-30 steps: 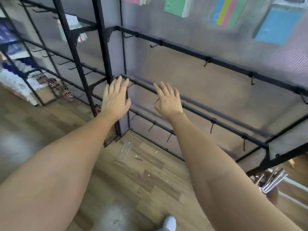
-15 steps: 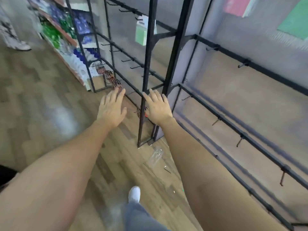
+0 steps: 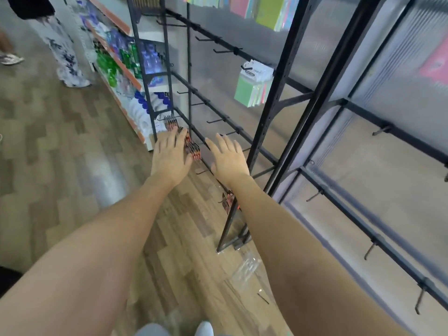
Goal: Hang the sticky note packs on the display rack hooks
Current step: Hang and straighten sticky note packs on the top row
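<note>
Both my arms stretch forward over the wooden floor. My left hand point(image 3: 171, 157) and my right hand point(image 3: 228, 158) are spread flat with straight fingers and hold nothing. The black display rack point(image 3: 278, 93) stands to the right, its bars carrying many bare hooks point(image 3: 214, 121). One bunch of sticky note packs point(image 3: 253, 87), green in front, hangs on a hook at mid height. More coloured packs point(image 3: 261, 8) hang along the top bar. A pink pack point(image 3: 436, 61) shows at the far right.
Small red-and-black packets point(image 3: 192, 146) hang low on the rack just beyond my hands. A store shelf point(image 3: 123, 59) with bottles runs along the left. A person point(image 3: 60, 44) stands at the far left. A clear plastic wrapper point(image 3: 246, 267) lies on the floor.
The view has swung left along the rack, from the right panel to the left one. Both hands stayed flat and empty, held out in front.
</note>
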The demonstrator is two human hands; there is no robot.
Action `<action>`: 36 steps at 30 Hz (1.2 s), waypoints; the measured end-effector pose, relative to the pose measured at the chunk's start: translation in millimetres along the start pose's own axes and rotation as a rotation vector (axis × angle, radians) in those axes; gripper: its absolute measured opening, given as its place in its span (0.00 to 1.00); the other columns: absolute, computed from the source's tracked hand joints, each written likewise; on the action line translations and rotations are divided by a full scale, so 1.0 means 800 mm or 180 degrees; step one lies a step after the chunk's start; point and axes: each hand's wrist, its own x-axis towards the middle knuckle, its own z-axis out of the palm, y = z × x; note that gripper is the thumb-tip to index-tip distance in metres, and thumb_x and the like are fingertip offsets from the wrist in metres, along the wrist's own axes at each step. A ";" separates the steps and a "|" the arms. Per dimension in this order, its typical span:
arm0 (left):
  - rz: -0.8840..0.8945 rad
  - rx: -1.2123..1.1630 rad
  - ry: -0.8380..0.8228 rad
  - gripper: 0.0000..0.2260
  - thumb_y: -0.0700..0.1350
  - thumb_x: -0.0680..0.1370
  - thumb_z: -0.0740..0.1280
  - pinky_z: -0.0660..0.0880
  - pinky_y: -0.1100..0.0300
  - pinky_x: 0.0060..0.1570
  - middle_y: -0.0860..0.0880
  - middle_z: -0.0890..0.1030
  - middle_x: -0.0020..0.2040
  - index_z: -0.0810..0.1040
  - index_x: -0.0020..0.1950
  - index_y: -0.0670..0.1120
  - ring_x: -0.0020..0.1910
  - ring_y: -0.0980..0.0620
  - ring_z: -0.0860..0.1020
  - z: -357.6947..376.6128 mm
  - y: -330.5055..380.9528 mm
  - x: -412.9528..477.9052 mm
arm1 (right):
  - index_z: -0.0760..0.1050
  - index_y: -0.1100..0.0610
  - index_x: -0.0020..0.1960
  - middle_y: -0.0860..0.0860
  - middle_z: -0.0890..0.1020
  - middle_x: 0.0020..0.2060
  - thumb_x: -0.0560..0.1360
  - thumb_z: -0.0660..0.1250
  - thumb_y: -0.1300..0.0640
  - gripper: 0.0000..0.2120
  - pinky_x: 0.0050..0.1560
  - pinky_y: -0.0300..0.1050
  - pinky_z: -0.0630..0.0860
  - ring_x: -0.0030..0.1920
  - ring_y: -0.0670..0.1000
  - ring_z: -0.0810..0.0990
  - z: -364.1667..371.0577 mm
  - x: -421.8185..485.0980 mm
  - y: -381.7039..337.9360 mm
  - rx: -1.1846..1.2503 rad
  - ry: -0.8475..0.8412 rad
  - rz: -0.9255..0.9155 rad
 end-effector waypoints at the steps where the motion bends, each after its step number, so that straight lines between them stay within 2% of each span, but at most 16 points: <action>1: 0.0015 -0.0040 0.0006 0.27 0.47 0.80 0.56 0.47 0.49 0.72 0.44 0.51 0.76 0.50 0.76 0.46 0.74 0.45 0.51 0.004 -0.004 0.013 | 0.47 0.53 0.76 0.56 0.50 0.75 0.79 0.55 0.56 0.29 0.74 0.53 0.43 0.75 0.56 0.46 0.002 0.012 0.001 0.0019 -0.0012 0.0032; 8: 0.0274 -0.0150 -0.0033 0.28 0.49 0.79 0.58 0.51 0.48 0.72 0.44 0.54 0.76 0.50 0.76 0.47 0.74 0.45 0.53 0.035 -0.037 0.119 | 0.47 0.53 0.76 0.56 0.51 0.75 0.79 0.56 0.56 0.29 0.73 0.52 0.43 0.75 0.55 0.46 0.014 0.102 0.003 0.0183 0.0135 0.0581; 11: 0.0490 -0.0149 -0.0064 0.28 0.49 0.79 0.58 0.53 0.48 0.71 0.43 0.55 0.75 0.50 0.76 0.47 0.73 0.44 0.55 0.040 -0.059 0.173 | 0.47 0.53 0.76 0.55 0.50 0.76 0.78 0.57 0.56 0.30 0.73 0.52 0.44 0.75 0.55 0.46 0.022 0.148 0.004 0.0245 0.0256 0.1041; 16: 0.0842 -0.0226 -0.0052 0.28 0.49 0.79 0.57 0.50 0.49 0.71 0.44 0.52 0.76 0.49 0.76 0.47 0.74 0.44 0.54 0.026 -0.093 0.276 | 0.46 0.52 0.76 0.55 0.49 0.76 0.77 0.58 0.55 0.33 0.73 0.52 0.44 0.75 0.54 0.46 0.021 0.225 0.004 0.0290 0.0345 0.1793; 20: 0.1224 -0.0250 -0.0076 0.28 0.50 0.80 0.57 0.51 0.48 0.71 0.44 0.51 0.76 0.48 0.76 0.48 0.74 0.43 0.54 0.011 -0.102 0.342 | 0.45 0.53 0.76 0.55 0.52 0.75 0.78 0.57 0.55 0.31 0.73 0.52 0.46 0.75 0.55 0.49 -0.003 0.271 0.012 0.0245 0.0774 0.2271; 23: 0.1448 -0.0351 0.0013 0.28 0.49 0.80 0.57 0.51 0.48 0.71 0.45 0.51 0.76 0.49 0.76 0.47 0.73 0.43 0.55 -0.001 -0.094 0.386 | 0.49 0.54 0.76 0.56 0.54 0.75 0.77 0.58 0.55 0.30 0.72 0.52 0.47 0.75 0.55 0.50 -0.026 0.291 0.025 0.0116 0.1077 0.2486; 27: 0.1719 -0.0640 0.0108 0.28 0.48 0.80 0.58 0.49 0.49 0.72 0.44 0.51 0.76 0.50 0.76 0.47 0.74 0.44 0.52 -0.015 -0.065 0.434 | 0.51 0.54 0.75 0.56 0.56 0.74 0.78 0.56 0.54 0.28 0.72 0.52 0.48 0.74 0.56 0.52 -0.062 0.298 0.056 -0.0185 0.1331 0.2617; 36: 0.1978 -0.1206 0.0369 0.28 0.47 0.80 0.59 0.47 0.49 0.72 0.44 0.52 0.76 0.50 0.76 0.46 0.74 0.43 0.53 -0.044 0.015 0.508 | 0.47 0.53 0.76 0.56 0.50 0.75 0.79 0.55 0.54 0.29 0.72 0.53 0.49 0.75 0.56 0.49 -0.141 0.325 0.132 -0.0678 0.1770 0.2868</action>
